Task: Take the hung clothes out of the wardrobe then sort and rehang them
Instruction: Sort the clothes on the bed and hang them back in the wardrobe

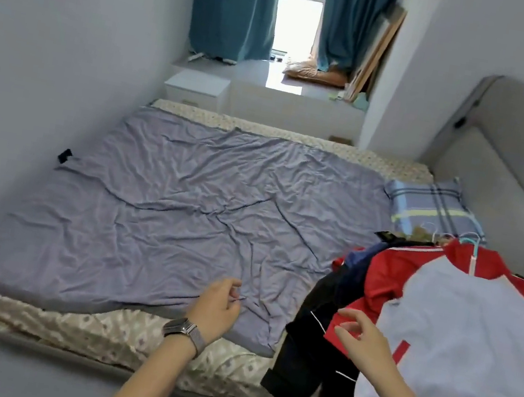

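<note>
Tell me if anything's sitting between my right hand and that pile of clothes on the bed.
Nothing visible is in the way. The right hand hovers open just over the near edge of the pile of clothes, above a red and white jacket lying on top. The left hand is off to the side over the grey sheet.

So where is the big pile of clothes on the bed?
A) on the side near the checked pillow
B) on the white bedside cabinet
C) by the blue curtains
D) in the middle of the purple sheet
A: the heap of red, white and dark clothes lies on the bed's right side, just in front of the blue checked pillow, leaving most of the crumpled purple-grey sheet bare.
</note>
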Demonstrator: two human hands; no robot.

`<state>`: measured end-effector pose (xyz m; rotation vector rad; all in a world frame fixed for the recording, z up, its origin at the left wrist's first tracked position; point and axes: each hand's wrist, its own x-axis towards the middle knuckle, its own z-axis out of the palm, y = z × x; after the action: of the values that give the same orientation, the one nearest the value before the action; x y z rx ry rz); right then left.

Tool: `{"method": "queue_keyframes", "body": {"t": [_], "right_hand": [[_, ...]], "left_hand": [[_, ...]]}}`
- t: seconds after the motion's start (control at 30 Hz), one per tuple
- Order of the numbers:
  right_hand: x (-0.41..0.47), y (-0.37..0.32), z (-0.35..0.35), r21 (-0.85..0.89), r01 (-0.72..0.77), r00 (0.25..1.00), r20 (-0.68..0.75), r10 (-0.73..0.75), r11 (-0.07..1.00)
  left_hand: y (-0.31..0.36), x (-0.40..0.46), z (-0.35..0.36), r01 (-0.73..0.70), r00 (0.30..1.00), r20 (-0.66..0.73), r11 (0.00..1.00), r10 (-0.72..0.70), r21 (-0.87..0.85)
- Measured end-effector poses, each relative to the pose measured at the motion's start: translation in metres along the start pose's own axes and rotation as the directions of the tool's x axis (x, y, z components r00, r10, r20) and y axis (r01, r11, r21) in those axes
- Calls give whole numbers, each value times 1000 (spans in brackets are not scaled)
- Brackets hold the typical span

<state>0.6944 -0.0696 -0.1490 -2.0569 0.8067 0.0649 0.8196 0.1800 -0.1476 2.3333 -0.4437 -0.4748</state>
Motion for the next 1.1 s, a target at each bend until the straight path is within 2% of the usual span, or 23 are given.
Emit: {"method": "queue_keyframes", "body": {"t": [0.27, 0.37, 0.53, 0.67, 0.83, 0.97, 1.1], "right_hand": [[8, 71, -22, 147, -221, 961, -138, 241, 964], [20, 105, -50, 203, -250, 941, -178, 287, 947], [58, 173, -109, 313, -288, 923, -160, 349, 905], [104, 226, -172, 340, -292, 927, -129, 352, 894], [157, 273, -263, 267, -294, 942, -82, 325, 918], [199, 299, -313, 231, -284, 951, -57, 304, 931], [232, 316, -329, 249, -271, 954, -56, 293, 930]], "left_hand": [[15, 70, 59, -105, 984, 148, 994, 98, 38], [44, 84, 101, -146, 968, 213, 988, 134, 43], [107, 109, 180, -163, 951, 273, 986, 144, 48], [166, 131, 244, -110, 964, 246, 993, 99, 30], [238, 160, 308, 2, 982, 188, 1000, -1, -9], [301, 198, 343, 3, 987, 159, 1000, 1, -28], [336, 233, 360, -12, 989, 146, 1000, 14, -13]]}}
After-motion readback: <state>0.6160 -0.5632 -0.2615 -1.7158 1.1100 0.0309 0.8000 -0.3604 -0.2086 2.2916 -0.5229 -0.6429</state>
